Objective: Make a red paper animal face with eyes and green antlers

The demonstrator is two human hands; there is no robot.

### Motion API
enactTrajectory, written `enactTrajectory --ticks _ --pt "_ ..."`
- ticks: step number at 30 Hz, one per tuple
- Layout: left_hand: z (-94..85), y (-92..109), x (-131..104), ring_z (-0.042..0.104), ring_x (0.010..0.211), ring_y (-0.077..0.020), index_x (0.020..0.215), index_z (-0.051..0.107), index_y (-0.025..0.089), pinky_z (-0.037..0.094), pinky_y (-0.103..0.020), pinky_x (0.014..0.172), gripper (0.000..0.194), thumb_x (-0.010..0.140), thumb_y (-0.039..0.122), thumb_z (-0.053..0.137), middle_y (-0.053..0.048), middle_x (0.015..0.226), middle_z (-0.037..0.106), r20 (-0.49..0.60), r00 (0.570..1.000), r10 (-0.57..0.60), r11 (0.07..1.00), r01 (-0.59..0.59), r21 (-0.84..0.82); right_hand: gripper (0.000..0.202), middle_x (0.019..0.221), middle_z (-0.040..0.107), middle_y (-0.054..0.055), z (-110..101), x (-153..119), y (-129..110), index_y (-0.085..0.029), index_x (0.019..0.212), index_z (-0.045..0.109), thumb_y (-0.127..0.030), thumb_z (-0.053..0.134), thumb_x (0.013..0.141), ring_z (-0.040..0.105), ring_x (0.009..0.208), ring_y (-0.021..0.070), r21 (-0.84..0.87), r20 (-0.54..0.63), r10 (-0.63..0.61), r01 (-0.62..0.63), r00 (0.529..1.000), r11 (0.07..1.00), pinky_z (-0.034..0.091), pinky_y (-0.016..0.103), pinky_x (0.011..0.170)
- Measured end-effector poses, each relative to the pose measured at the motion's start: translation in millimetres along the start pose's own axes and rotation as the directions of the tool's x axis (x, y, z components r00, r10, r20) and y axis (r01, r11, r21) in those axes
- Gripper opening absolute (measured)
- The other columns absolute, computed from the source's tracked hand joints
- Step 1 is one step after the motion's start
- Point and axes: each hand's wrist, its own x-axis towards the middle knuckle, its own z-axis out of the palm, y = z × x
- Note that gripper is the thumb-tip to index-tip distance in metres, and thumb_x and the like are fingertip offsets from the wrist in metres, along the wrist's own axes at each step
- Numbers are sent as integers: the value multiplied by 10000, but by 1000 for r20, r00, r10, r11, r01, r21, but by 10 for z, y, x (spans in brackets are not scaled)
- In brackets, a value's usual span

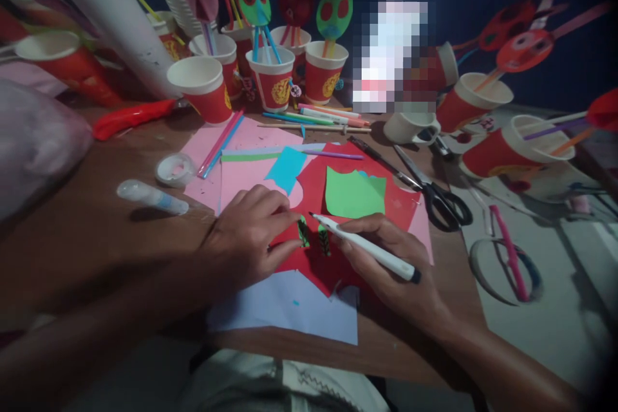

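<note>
My right hand (391, 257) holds a white marker (376, 251), its dark tip pointing left just above the red paper (309, 270). At the left edge of that paper, my left hand (255, 232) has thumb and forefinger at a small green piece with black marks (303, 232), seemingly pinching or pressing it. A second green piece with black leaf-like marks (324, 240) lies beside it, under the marker. Green paper (356, 193) rests farther up on the red sheet, and a blue piece (286, 168) lies to its left.
Red paper cups (200, 87), some holding paper figures on straws, line the back. Black scissors (447, 206) lie to the right, near a white mug (408, 127). A glue tube (152, 197) and a tape roll (175, 170) sit left. Pale paper (284, 309) is nearest me.
</note>
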Motion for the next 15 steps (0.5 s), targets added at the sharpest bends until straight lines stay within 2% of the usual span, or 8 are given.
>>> enactTrajectory --ticks 3,8,15 --pt "19 4 -18 496 835 -220 1024 645 146 404 -361 713 309 809 358 577 -87 911 586 48 999 -11 1000 11 14 139 853 683 -3 50 16 35 -237 973 594 -222 599 835 648 749 121 36 9 8 -8 1000 999 498 180 615" --pt "54 -21 -24 485 877 -234 1064 629 179 380 -357 707 329 810 378 564 -82 947 566 109 994 -32 999 30 26 102 832 696 -3 73 40 26 -234 927 611 -231 614 824 644 704 116 32 -25 83 -82 996 996 466 161 526" --pt "87 -33 -20 488 905 -240 1041 629 173 381 -358 721 318 792 366 587 -80 959 574 111 992 -61 998 61 0 105 806 697 -5 66 49 28 -234 924 616 -256 614 821 645 682 125 92 -66 170 -164 983 982 485 189 562"
